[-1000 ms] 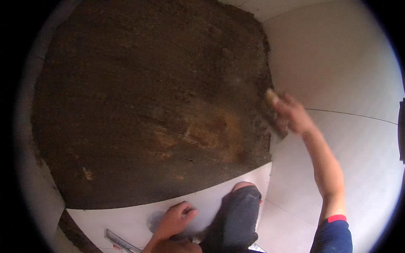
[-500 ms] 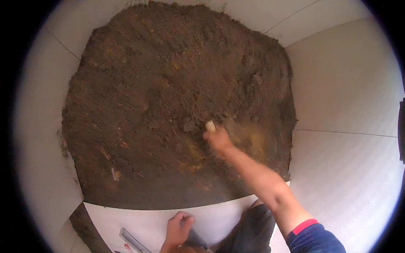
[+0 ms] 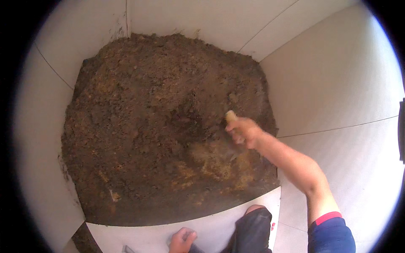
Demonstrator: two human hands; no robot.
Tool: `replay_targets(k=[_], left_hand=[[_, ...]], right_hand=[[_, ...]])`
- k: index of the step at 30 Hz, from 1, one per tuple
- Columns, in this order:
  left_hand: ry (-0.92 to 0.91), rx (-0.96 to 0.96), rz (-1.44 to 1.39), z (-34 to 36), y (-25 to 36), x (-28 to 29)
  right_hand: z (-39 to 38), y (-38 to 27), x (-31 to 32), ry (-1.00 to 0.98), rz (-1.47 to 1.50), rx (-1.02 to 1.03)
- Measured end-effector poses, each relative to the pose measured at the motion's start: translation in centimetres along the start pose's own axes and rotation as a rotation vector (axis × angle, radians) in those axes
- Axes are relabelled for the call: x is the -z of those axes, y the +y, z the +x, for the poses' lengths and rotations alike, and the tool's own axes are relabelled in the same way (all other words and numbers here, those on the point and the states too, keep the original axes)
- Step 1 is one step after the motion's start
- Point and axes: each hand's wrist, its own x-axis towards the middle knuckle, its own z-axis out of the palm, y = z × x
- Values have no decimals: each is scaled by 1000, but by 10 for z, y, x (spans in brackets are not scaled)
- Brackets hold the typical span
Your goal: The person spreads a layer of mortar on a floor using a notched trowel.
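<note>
My right hand (image 3: 244,130) is closed round the pale handle (image 3: 230,115) of a hand tool, above the right part of a patch of brown soil (image 3: 139,114). The tool's working end points back toward me and is too blurred to name; a greyish sliver shows below the fingers. Low in the view, my left hand (image 3: 183,240) is curled into a loose fist over a white panel (image 3: 139,237). Nothing shows in its fingers. Yellowish smeared soil (image 3: 215,162) lies just below my right hand.
Pale panels stand around the soil, including a left wall (image 3: 46,139) and a right wall (image 3: 333,84). The white panel edges the near side. My dark-clothed knee (image 3: 255,227) is at the lower right. A grey bar (image 3: 128,249) shows at the bottom edge.
My right hand has moved right and slightly up with the tool. The view has shifted, so the soil sits lower. A grey flat patch beside the hand earlier no longer shows there.
</note>
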Motion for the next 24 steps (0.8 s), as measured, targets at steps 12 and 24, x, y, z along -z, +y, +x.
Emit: replay_targets(k=[12, 24], left_hand=[[16, -51, -118, 24, -61, -2], [-11, 81, -1, 19, -28, -15]], right_hand=[[-39, -2, -25, -278, 428, 161], [54, 52, -98, 48, -462, 373]])
